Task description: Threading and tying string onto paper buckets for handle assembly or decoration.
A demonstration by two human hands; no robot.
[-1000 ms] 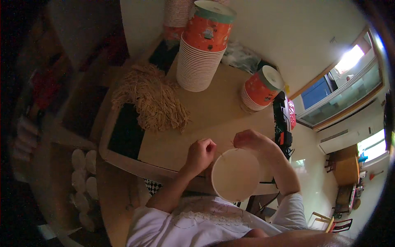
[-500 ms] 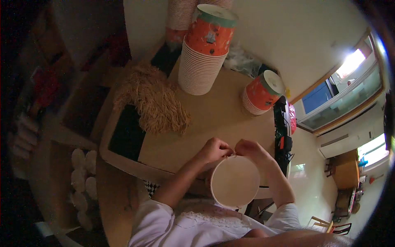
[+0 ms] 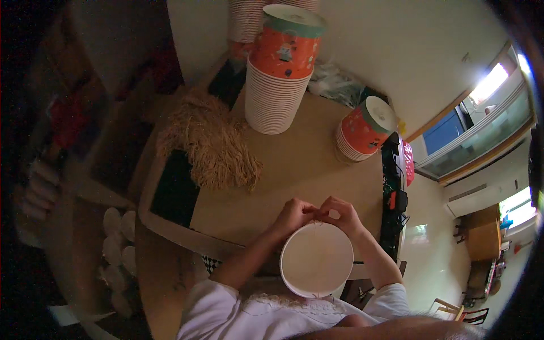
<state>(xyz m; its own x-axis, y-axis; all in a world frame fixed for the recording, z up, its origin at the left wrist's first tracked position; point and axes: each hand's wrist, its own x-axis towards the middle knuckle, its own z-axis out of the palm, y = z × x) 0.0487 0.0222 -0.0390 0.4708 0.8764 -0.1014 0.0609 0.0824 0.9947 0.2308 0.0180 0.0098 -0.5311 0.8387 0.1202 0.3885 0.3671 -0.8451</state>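
Note:
A round white paper tub [image 3: 316,260] rests between my forearms, its open mouth turned up toward me. At its far rim my left hand [image 3: 297,215] and my right hand [image 3: 339,214] meet, fingertips pinched together. A thin brown strand of twine [image 3: 315,223] shows at the rim just below the fingertips; most of it is hidden by the fingers. Another bit of twine pokes out at the near rim. On the table ahead lies a loose heap of cut brown twine [image 3: 218,150].
Beyond the hands stands a tall stack of orange-and-green paper tubs [image 3: 277,93], turned upside down. A shorter stack [image 3: 367,129] sits at the right, near a black strip of gear [image 3: 396,198] along the edge. Clear plastic bags [image 3: 335,84] lie behind. Several pale round tubs [image 3: 116,249] fill a box at lower left.
The tub has shifted slightly left and toward me. My hands have come closer together at its far rim, with the right thumb and finger now forming a ring.

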